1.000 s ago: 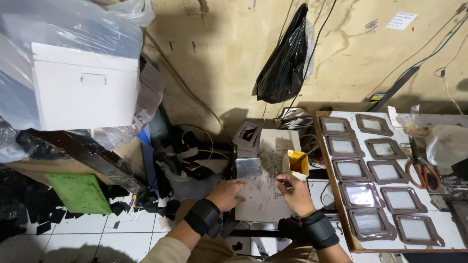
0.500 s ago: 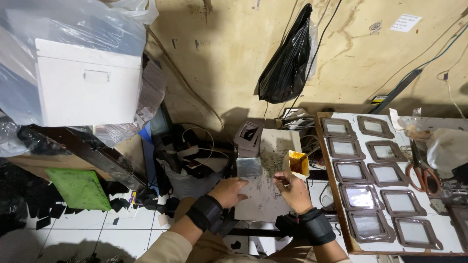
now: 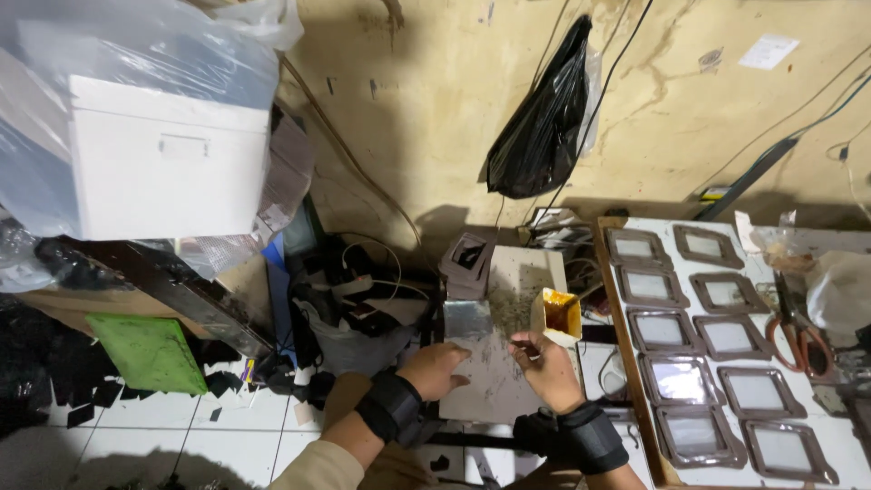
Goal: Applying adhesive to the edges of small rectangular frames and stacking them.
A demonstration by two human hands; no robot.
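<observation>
Head view: we see both hands at a grey slab on the worktop, low centre of the frame.
Our left hand lies curled, palm down, on the slab. Our right hand pinches a thin tool beside the yellow glue pot. Framed pieces fill the lower right.

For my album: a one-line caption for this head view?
Two hands, left hand and right hand, work on a grey slab beside a glue pot.
</observation>
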